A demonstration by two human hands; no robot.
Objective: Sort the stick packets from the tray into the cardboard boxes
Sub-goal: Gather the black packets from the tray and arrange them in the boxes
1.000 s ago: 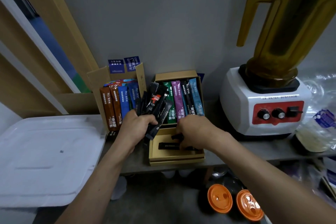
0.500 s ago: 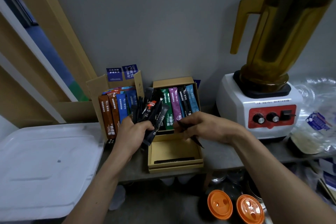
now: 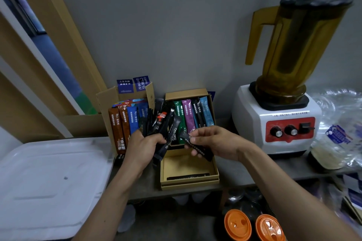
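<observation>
**Both hands held black packets above the flat box**

The left hand [image 3: 144, 147] gripped a fanned bunch of black packets [image 3: 165, 125], its fingers curled round their lower ends. The bunch stood upright in front of the two standing boxes. The right hand [image 3: 214, 143] pinched a single packet [image 3: 196, 147], also black, between thumb and fingers. That packet lay slanted, its upper end near the bunch and its lower end over the flat box [image 3: 189, 183]. The two hands were close together but not touching.

The flat box sat open on the grey shelf [image 3: 227, 170], and a lone packet [image 3: 188, 177] lay flat inside it along the front wall. Behind it stood the right box [image 3: 186, 94], holding green, purple, black and light blue packets upright. Just beside that, to the left, stood the left box [image 3: 106, 101], with brown and blue packets upright inside.

The white tray [image 3: 49, 178] lay at the left, next to the shelf. A blender [image 3: 252, 123] with an amber jug stood to the right of the boxes, with a crumpled plastic bag [image 3: 337, 123] beyond it. Two orange lids [image 3: 238, 225] showed below the shelf.
</observation>
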